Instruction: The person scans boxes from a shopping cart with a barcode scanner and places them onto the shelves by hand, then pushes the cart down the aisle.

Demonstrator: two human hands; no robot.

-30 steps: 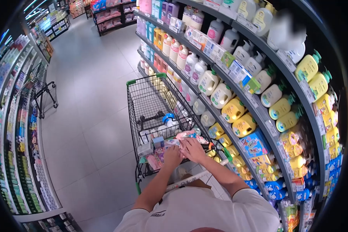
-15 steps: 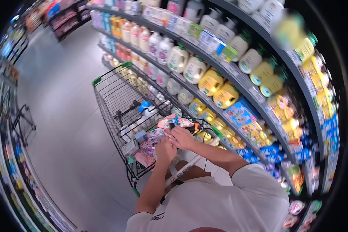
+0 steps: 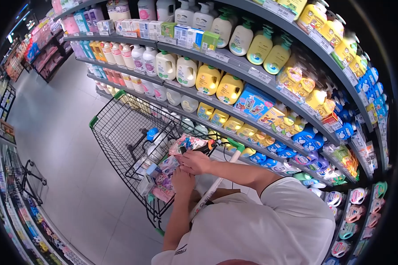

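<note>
Many tiers of curving shelving (image 3: pixel 216 56) sweep across the aisle, packed with pump bottles and handled jugs, a run of yellow jugs (image 3: pixel 208 79) among them. Pale tiled floor (image 3: pixel 66 128) stretches off on the other side. I see a person in a white shirt (image 3: pixel 256 221) bent over a black wire shopping cart (image 3: pixel 115 152) with green corner caps, standing alongside the shelves. Another cart (image 3: pixel 26 179) stands well apart, by the far shelves. The first cart's white handle bar (image 3: pixel 213 189) runs slantwise, passing under the right forearm.

Inside the cart's near end, the patterned pink packet (image 3: pixel 185 142) lies just beyond the right hand (image 3: pixel 196 162), on the shelf side. Pink and purple packages (image 3: pixel 162 187) lie beside the left hand (image 3: pixel 182 180). The two hands come together over this end, touching or nearly so. The right fingers are bent and bunched close, pointing toward the left hand; the left fingers curl inward below them. From here I can't tell whether either has hold of anything small. Farther in sits a white bottle (image 3: pixel 155 152), near a bright blue item (image 3: pixel 152 134). Smaller still, a light-blue box (image 3: pixel 153 169) rests near a pale box (image 3: pixel 146 185), beside the packages.
</note>
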